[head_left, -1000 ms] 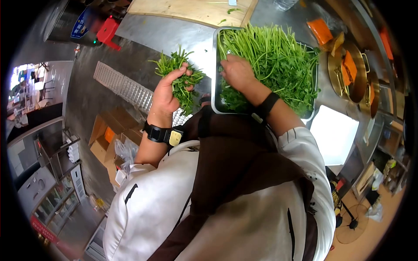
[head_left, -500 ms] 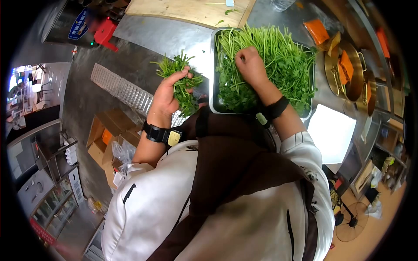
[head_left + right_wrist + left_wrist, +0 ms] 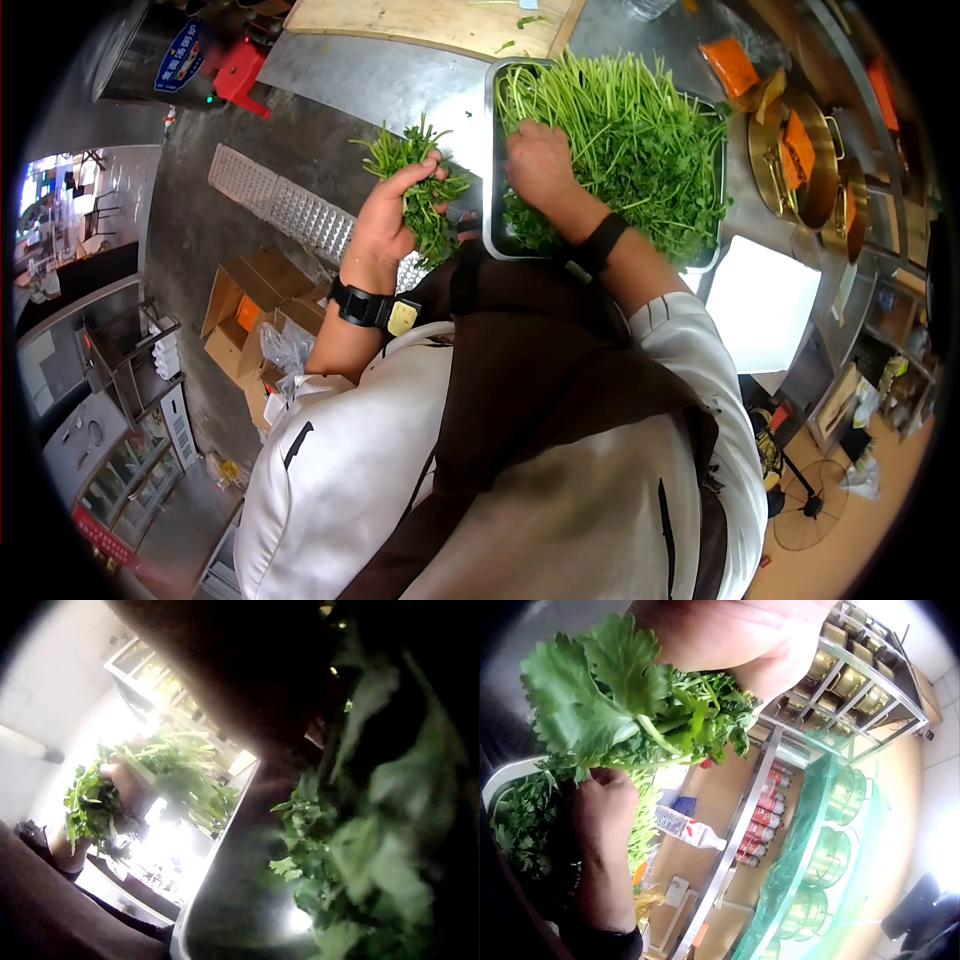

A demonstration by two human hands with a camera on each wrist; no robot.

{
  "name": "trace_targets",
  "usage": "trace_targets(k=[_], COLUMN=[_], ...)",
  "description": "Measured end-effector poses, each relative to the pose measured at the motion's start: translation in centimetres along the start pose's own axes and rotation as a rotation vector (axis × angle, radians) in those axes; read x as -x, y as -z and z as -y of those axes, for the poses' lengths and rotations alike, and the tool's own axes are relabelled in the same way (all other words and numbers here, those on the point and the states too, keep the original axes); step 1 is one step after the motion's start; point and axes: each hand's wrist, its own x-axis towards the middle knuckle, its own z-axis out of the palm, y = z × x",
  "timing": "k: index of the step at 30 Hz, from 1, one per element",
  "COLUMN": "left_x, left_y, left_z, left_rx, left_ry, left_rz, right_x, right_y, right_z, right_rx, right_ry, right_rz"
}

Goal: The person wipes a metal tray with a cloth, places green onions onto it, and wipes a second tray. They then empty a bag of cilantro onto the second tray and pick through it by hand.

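A metal tray (image 3: 489,190) holds a heap of leafy green herbs (image 3: 650,170), stems toward the far side and leaves nearer the body. Left of the tray, the left hand (image 3: 385,215) grips a bunch of the same herbs (image 3: 425,225), thumb and fingers wrapped around it; the bunch (image 3: 622,705) also fills the upper part of the left wrist view. Over the tray's left part, the right hand (image 3: 541,165) has its fingers curled down among the stems. In the left wrist view the right hand (image 3: 607,817) appears with bent fingers at the herbs; its fingertips are hidden.
A wooden board (image 3: 430,22) lies beyond the tray on the metal table (image 3: 350,75). To the right are an orange packet (image 3: 728,66), brass pans (image 3: 820,170) and a white sheet-like object (image 3: 765,305). Below at left stand cardboard boxes (image 3: 265,280).
The right hand lifted from the tray's left side and moved right, then came back left and down to the herbs. The left hand has stayed nearly still with its bunch.
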Motion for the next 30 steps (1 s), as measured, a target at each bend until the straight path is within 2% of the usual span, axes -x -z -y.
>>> trace_targets(k=[2, 3, 5, 6, 8, 9, 10, 12, 13, 14, 16, 17, 18, 19, 20, 22, 24, 26, 27, 28, 30], left_x=[0.0, -0.2, -0.2, -0.2, -0.2, -0.4, -0.6, -0.4, -0.4, -0.6, -1.0, -1.1, -1.3, -1.4, -1.5, -1.6, -1.8, -1.5, -1.6, -1.8, -2.0], left_y=[0.2, 0.4, 0.6, 0.6, 0.8, 1.1, 1.2, 0.8, 0.5, 0.3, -0.1, -0.3, -0.5, -0.8, -1.4, -2.7, -2.7, -2.3, -1.8, -0.9, 0.5], left_z=[0.1, 0.1, 0.0, -0.2, 0.0, 0.1, 0.2, 0.1, 0.1, 0.1, 0.3, 0.4, 0.5, 0.6, 0.9, 1.5, 1.2, 0.5, 0.4, 0.4, 0.3], left_rx=[0.003, 0.016, 0.029, 0.018, 0.013, 0.010, 0.007, -0.025, -0.060, -0.062, -0.090, -0.093, -0.073, -0.052, -0.057, -0.119, -0.150, -0.011, 0.035, 0.037, 0.102], left_ry=[-0.002, -0.001, -0.005, -0.007, -0.003, 0.002, 0.006, 0.011, 0.015, 0.019, 0.033, 0.037, 0.066, 0.096, 0.101, 0.014, -0.002, 0.067, 0.035, 0.034, 0.011], left_rz=[-0.002, 0.009, 0.016, 0.000, -0.017, -0.016, -0.015, -0.018, -0.020, -0.014, 0.065, 0.069, 0.152, 0.235, 0.240, 0.136, 0.114, 0.099, 0.106, 0.104, 0.123], right_x=[-0.6, -0.9, -1.3, -1.5, -1.4, -1.2, -1.0, -0.9, -0.8, -0.7, -0.5, -0.3, -0.3, -0.2, -0.2, 0.3, 0.1, 0.0, 0.3, 0.7, 1.7], right_y=[-0.8, -1.0, -0.8, -0.3, 1.1, 0.9, 1.4, 3.8, 4.7, 5.5, 6.7, 6.8, 7.4, 8.1, 8.4, 7.8, 6.9, 5.3, 4.8, 4.0, 2.8], right_z=[0.3, 0.1, -0.6, -0.8, -1.6, -2.6, -3.3, -3.5, -3.5, -3.3, -3.0, -3.1, -2.2, -0.5, 0.9, 2.0, 1.3, -0.7, -1.5, -1.7, -1.7], right_rx=[0.089, 0.088, -0.143, -0.143, -0.550, -0.699, -0.696, -1.336, -1.491, -1.488, -1.868, -1.824, -1.825, -1.629, -1.432, -1.122, -1.147, -1.305, -1.014, -1.014, -0.481], right_ry=[-0.162, -0.156, -0.351, -0.345, -0.465, -0.454, -0.455, -0.715, -0.740, -0.744, -0.670, -0.559, -0.563, -0.467, -0.375, -0.087, -0.084, -0.343, -0.271, -0.269, 0.116], right_rz=[0.080, 0.078, 0.107, 0.106, 0.093, 0.059, 0.060, 0.117, 0.096, 0.090, 0.114, 0.214, 0.207, 0.231, 0.252, 0.225, 0.245, 0.162, 0.161, 0.163, 0.145])
